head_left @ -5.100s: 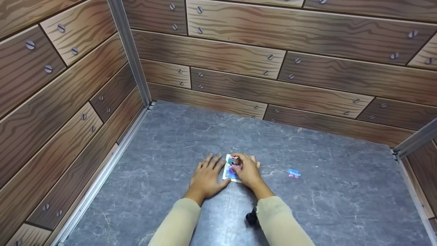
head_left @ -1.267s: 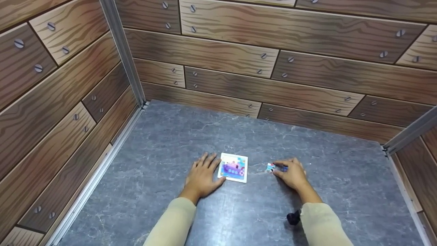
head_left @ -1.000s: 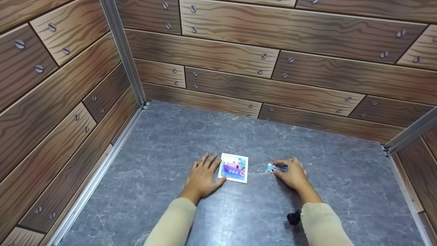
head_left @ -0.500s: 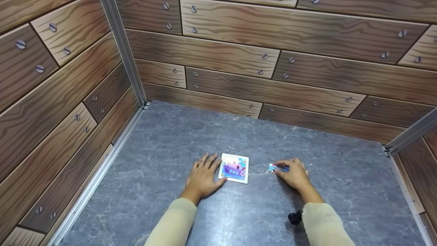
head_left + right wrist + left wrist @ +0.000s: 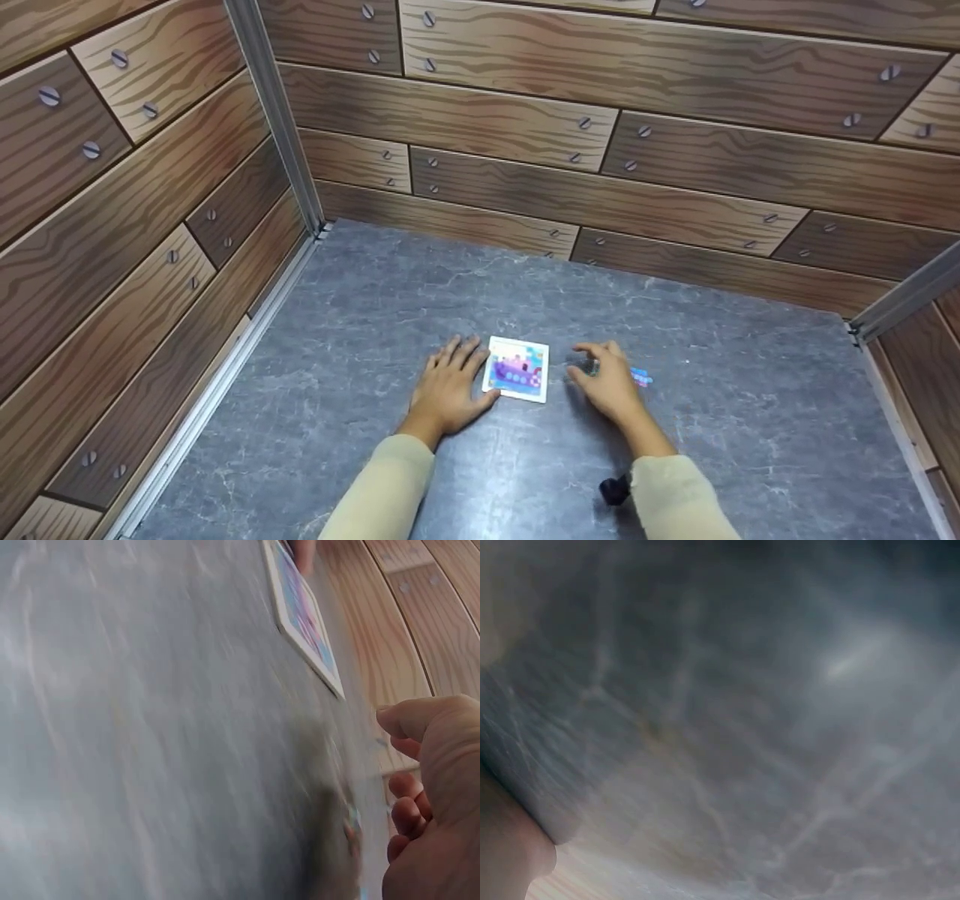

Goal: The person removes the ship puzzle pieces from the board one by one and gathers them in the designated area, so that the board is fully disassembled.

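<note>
A small square picture puzzle (image 5: 516, 369) with a white frame and a purple ship lies flat on the grey table. Along its left edge rests my left hand (image 5: 448, 386), fingers spread, thumb touching the lower left corner. Just right of the puzzle hovers my right hand (image 5: 613, 384), thumb and index finger apart. Nothing shows between those fingertips in the right wrist view, where the puzzle (image 5: 306, 619) lies ahead of them. Blue and pink puzzle pieces (image 5: 641, 376) lie on the table, partly hidden behind the right hand. The left wrist view is mostly blurred tabletop.
Wood-print panels (image 5: 480, 90) close off the back and sides, joined by metal corner posts (image 5: 281, 127). A metal rail (image 5: 225, 375) runs along the left table edge. A small black device (image 5: 615, 491) sits at the right wrist.
My right hand first worked over the puzzle, then held a small piece beside the other at the right. It has now let go and moved left towards the puzzle. The left hand stays put.
</note>
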`<state>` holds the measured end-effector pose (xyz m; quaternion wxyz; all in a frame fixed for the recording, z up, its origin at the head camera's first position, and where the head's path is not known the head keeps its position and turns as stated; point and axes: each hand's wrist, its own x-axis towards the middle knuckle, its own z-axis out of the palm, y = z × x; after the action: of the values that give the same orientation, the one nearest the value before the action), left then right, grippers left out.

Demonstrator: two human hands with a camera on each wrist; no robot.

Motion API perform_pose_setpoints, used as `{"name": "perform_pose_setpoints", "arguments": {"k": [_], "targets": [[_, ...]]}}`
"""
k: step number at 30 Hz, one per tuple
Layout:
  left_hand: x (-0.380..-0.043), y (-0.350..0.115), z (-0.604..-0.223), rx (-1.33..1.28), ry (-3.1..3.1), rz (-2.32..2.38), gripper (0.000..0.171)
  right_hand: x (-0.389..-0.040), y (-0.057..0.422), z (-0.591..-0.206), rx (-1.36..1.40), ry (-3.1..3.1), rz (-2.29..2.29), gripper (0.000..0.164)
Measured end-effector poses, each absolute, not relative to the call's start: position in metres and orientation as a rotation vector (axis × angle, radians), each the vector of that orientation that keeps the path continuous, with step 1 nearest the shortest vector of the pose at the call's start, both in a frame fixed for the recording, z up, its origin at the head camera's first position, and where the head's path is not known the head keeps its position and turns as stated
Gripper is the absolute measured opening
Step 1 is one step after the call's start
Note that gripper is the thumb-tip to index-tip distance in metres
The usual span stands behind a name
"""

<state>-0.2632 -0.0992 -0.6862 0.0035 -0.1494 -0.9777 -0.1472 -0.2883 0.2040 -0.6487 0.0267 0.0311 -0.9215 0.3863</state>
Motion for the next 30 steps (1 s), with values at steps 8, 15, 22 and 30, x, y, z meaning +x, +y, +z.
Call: {"name": "perform_pose_setpoints", "arguments": {"k": [8,15,22,30], "targets": [[-0.263,-0.097,-0.684,-0.446,-3.108,-0.427,0.083,-0.284,0.163,-0.657,0.172,-2.880,1.322,0.046],[-0.264,-0.099,-0.685,-0.448,-3.106,-0.412,0.083,-0.292,0.141,-0.655,0.246,-3.034,1.295,0.057],[-0.264,-0.099,-0.687,-0.459,-3.086,-0.409,0.082,-0.292,0.131,-0.651,0.194,-3.125,1.165,0.058],[-0.265,-0.099,-0.688,-0.460,-3.067,-0.430,0.081,-0.291,0.118,-0.656,0.281,-3.042,1.074,0.052]]}}
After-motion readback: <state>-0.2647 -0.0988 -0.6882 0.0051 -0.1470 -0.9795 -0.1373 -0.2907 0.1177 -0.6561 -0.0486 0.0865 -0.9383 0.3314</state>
